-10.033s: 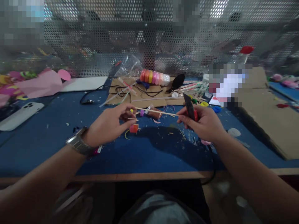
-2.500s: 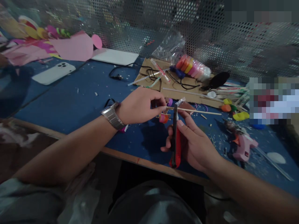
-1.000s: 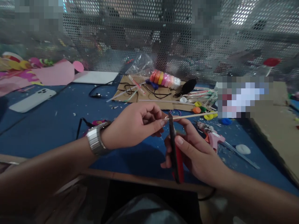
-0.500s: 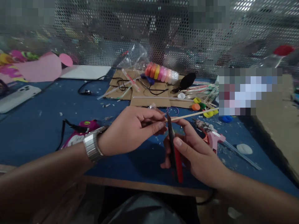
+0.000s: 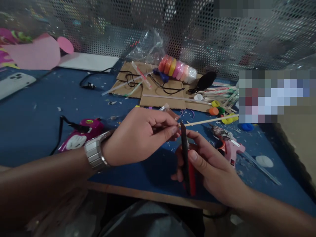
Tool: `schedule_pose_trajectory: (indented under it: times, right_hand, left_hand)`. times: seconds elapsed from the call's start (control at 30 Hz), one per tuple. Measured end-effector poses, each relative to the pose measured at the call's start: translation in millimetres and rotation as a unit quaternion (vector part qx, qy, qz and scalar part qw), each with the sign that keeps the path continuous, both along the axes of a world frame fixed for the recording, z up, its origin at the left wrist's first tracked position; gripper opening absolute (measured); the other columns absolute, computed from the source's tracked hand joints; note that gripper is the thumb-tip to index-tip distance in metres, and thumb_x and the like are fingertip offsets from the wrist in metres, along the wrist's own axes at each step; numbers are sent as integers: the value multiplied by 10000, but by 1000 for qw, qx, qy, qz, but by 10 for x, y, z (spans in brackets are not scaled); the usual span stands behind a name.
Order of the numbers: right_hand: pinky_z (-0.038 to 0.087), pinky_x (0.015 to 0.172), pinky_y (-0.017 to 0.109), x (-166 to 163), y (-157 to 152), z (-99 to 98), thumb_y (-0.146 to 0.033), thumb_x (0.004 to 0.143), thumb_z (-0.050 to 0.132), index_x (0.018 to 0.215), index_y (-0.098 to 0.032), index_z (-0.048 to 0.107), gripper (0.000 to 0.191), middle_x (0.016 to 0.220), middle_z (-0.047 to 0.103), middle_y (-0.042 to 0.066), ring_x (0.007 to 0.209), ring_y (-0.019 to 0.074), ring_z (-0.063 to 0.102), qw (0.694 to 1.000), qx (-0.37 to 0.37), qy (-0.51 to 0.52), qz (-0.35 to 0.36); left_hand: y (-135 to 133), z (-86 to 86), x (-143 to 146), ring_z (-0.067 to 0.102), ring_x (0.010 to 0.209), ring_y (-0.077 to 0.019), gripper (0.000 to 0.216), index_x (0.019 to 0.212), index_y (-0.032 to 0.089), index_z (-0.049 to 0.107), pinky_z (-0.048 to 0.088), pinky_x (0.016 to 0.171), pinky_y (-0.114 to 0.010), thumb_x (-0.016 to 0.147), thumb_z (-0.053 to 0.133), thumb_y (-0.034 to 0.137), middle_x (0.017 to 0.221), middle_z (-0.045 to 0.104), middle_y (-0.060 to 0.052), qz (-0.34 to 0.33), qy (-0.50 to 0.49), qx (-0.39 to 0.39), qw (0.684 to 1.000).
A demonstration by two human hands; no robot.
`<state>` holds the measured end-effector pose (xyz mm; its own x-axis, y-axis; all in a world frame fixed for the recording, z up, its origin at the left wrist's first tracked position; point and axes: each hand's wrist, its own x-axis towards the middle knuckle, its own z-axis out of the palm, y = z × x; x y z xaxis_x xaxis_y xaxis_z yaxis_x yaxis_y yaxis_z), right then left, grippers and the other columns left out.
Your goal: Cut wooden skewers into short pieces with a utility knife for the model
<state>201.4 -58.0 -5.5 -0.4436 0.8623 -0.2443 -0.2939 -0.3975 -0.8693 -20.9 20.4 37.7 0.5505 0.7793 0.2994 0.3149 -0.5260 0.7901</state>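
My left hand, with a metal watch on the wrist, pinches the near end of a thin pale wooden stick. The stick slants off to the right, slightly upward. In my right hand is a red-and-black hand tool, its handle toward me and its dark narrow tip up against the stick, close beside the left fingertips. Whether the tip bites into the stick, I cannot tell. My fingers hide part of the tool and the stick's pinched end.
A pink glue gun lies right of my hands, a magenta corded device at left. Cardboard pieces, a row of coloured tubs and a bundle of straws lie behind. A phone is at far left.
The view has shifted and tilted slightly. Both hands keep their hold on the stick and the tool, with the tip still at the stick beside my left fingers.
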Motion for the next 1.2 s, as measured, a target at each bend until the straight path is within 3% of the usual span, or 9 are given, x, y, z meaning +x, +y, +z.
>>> schedule_pose_trajectory:
  times: [0.17,0.4,0.63,0.83,1.0,1.2]
  right_hand:
    - [675,779,277,-26,0,5,-481,1064,730,1393,-346,556,396,915,658,-61,728,93,734,1000,5,5,-11]
    - [707,792,336,-19,-5,-2,-490,1081,696,1389,-357,586,353,921,647,-62,711,94,719,1000,2,6,-10]
    - [677,763,272,-57,16,-10,-485,1064,725,1390,-324,641,373,889,643,-53,706,86,708,1000,10,-11,-18]
    - [698,762,311,-64,26,-6,-525,1096,646,1107,-243,717,291,834,614,-39,685,99,668,999,39,-35,-3]
    - [701,743,318,-46,1,-7,-530,1102,630,1072,-229,717,314,810,623,-30,672,111,656,997,52,-48,-4]
    - [702,756,331,-61,-14,-14,-526,1099,636,1060,-240,740,306,800,610,-31,670,114,647,998,37,-50,-12]
  left_hand:
    - [-40,-4,-6,678,635,-88,182,879,206,809,464,571,-228,1024,700,200,748,778,57,13,52,32,998]
    - [-36,34,-23,628,593,-89,220,849,221,792,428,600,-246,1036,677,248,707,747,54,31,80,74,994]
    - [-60,-5,-2,510,515,-66,212,807,203,758,373,549,-244,1005,684,191,618,656,86,27,83,87,992]
    - [-53,9,3,561,559,-67,201,838,203,785,391,578,-241,1017,694,220,649,682,81,34,88,82,992]
    - [-65,13,-3,556,545,-78,216,811,205,779,379,570,-255,1011,705,235,642,692,69,44,92,76,992]
    - [-54,22,-9,676,620,-94,186,843,228,801,423,599,-250,1005,710,225,757,799,67,55,89,78,991]
